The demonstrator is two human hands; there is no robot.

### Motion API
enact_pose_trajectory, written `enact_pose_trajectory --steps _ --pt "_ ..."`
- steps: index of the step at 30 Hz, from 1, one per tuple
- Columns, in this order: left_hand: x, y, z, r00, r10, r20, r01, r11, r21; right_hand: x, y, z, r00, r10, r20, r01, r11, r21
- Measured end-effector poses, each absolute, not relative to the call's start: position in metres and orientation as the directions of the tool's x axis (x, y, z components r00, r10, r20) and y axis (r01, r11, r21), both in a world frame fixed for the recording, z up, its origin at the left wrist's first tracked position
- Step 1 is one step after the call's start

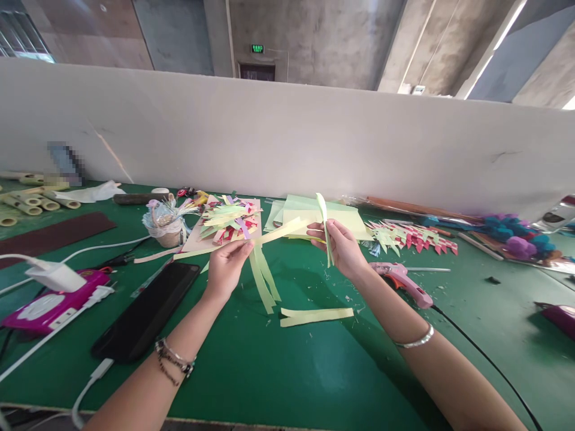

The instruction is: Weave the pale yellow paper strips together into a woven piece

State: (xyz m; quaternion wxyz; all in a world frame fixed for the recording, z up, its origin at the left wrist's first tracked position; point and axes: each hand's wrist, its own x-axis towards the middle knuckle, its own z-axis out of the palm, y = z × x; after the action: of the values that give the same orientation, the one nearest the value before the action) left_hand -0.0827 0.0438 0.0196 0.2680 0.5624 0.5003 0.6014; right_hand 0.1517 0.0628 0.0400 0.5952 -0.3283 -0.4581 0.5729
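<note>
My left hand (228,267) pinches a bundle of pale yellow and light green paper strips (263,276) where they cross, with their loose ends hanging down and sticking out sideways. Facing it, my right hand (344,246) holds a single light green paper strip (324,230) roughly upright between thumb and fingers. On the table below both hands lie two pale yellow strips (317,316) in a narrow V. Behind the hands are light green and yellow paper sheets (321,212) and a pink board (254,209) heaped with coloured paper scraps (230,216).
At right sits a pink glue gun (402,281) with a cable. A black phone (148,311), a magenta power strip (54,299) and a small basket (168,230) are at left. Further right are fringed paper pieces (415,236) and pompoms (516,236). A white partition (269,137) stands behind.
</note>
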Motion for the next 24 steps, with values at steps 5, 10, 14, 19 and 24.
enact_pose_trajectory --steps 5,10,14,19,24 --pt "-0.084 0.043 0.021 -0.236 0.878 0.416 0.223 -0.368 0.903 0.153 0.065 0.036 -0.104 0.981 0.161 -0.363 0.114 -0.925" --pt "-0.086 0.043 0.022 -0.241 0.858 0.454 0.200 -0.414 0.888 0.155 0.067 0.032 -0.174 0.970 0.168 -0.330 0.104 -0.938" --pt "-0.087 0.043 0.023 -0.230 0.847 0.478 0.193 -0.442 0.876 0.154 0.068 0.029 -0.177 0.965 0.191 -0.307 0.130 -0.943" --pt "-0.087 0.042 0.024 -0.232 0.847 0.479 0.187 -0.444 0.876 0.153 0.068 0.027 -0.178 0.967 0.184 -0.320 0.120 -0.940" --pt "-0.086 0.041 0.026 -0.240 0.850 0.469 0.191 -0.433 0.881 0.151 0.067 0.027 -0.153 0.970 0.186 -0.294 0.135 -0.946"
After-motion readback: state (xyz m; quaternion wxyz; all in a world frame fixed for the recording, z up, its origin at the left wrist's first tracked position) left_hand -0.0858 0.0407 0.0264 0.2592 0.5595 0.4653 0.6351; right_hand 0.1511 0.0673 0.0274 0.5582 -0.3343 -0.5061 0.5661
